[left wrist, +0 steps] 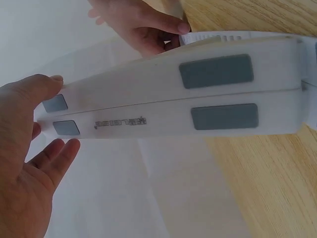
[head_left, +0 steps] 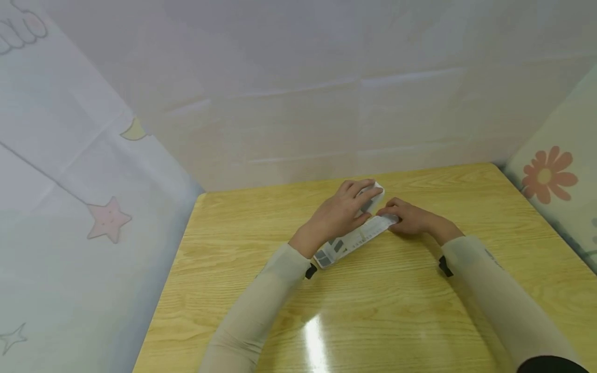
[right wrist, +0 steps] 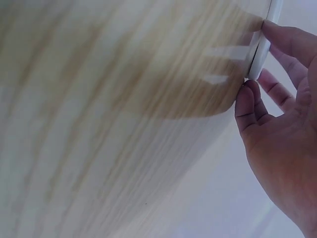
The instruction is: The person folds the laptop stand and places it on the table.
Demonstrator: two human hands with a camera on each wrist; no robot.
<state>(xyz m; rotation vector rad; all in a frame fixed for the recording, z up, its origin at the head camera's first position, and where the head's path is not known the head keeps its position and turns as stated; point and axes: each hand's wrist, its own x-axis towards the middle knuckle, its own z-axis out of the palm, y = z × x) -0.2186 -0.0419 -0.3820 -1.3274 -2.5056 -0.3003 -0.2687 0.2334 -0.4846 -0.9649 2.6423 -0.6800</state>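
Observation:
A long white plastic piece with grey pads (head_left: 366,230) lies slantwise on the table, small marks along its near edge. Joined to it at the near-left end is a raised white part (left wrist: 148,106) bearing grey rectangular pads, a lengthwise seam and small printed lettering. My left hand (head_left: 338,212) holds the raised part by its far end, thumb on one edge and fingers on the other. At the right end of the lower part, my right hand (head_left: 412,217) pinches its edge (right wrist: 258,62) between thumb and fingers. The left hand and forearm cover much of the joined end.
The wood-grain table (head_left: 224,305) has its far edge against a pale sheet wall (head_left: 280,119). Printed sheets with a pink star (head_left: 109,218) and a red flower (head_left: 550,176) stand at the sides. Dark wrist straps (head_left: 445,266) show at the cuffs.

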